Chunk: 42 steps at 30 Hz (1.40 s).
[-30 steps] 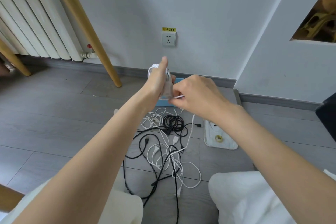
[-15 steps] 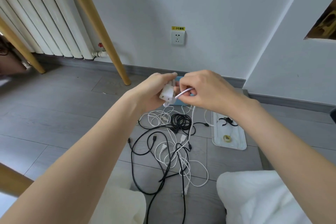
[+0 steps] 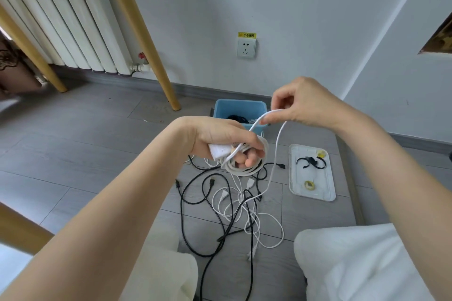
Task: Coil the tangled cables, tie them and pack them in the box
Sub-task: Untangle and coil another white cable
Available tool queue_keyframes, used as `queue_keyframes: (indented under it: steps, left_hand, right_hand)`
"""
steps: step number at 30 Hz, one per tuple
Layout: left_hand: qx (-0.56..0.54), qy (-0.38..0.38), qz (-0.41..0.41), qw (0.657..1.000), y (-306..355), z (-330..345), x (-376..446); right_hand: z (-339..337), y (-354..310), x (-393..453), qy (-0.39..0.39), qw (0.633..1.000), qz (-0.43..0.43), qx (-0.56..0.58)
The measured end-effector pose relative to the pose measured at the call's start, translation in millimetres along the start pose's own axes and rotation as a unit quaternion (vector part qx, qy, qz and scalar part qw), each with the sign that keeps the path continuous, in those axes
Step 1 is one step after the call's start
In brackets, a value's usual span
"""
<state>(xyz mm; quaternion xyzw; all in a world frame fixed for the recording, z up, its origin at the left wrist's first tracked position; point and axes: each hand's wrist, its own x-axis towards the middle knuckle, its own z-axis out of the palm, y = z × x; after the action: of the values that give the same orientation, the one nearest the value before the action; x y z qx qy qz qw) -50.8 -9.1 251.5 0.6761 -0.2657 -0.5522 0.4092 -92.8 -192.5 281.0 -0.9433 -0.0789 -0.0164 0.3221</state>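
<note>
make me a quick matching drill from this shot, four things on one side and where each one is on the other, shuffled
Things
1. white coil
2. blue box
3. black ties
4. socket

Places
A. on the wall
B. on the white tray
C. in the left hand
D. on the floor by the wall, beyond the hands

Pairs: 1-C, 2-D, 3-B, 4-A

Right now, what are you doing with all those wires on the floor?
A person sitting on the floor is winding up a white cable. The left hand grips the coil wound so far, together with its white adapter. The right hand pinches the loose strand and lifts it for another loop. More black and white cables lie tangled on the floor. The blue box behind already holds some cable, and its white lid lies beside it with ties on it.
</note>
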Motion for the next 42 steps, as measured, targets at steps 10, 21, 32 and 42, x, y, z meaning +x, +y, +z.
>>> queue_keyframes:
  steps: [10,21,32,42]
  left_hand:
    - [-0.163,-0.031,0.175,0.970,-0.4,-22.1,-20.9]
    - [-0.178,-0.032,0.182,0.967,14.8,2.0,4.0]
    - [-0.650,0.260,0.390,0.598,21.2,-39.6,-13.7]
    - [-0.451,0.383,0.167,0.789,-4.4,-27.4,8.6]
  right_hand:
    - [18.0,24.3,3.9,0.037,0.994,0.071,-0.073]
    - [25.4,34.5,3.7,0.130,0.975,0.175,-0.044]
    - [47.9,15.4,-7.4,-0.009,0.988,0.057,-0.146]
    - [24.1,-27.1,-10.4,0.098,0.978,-0.138,-0.125]
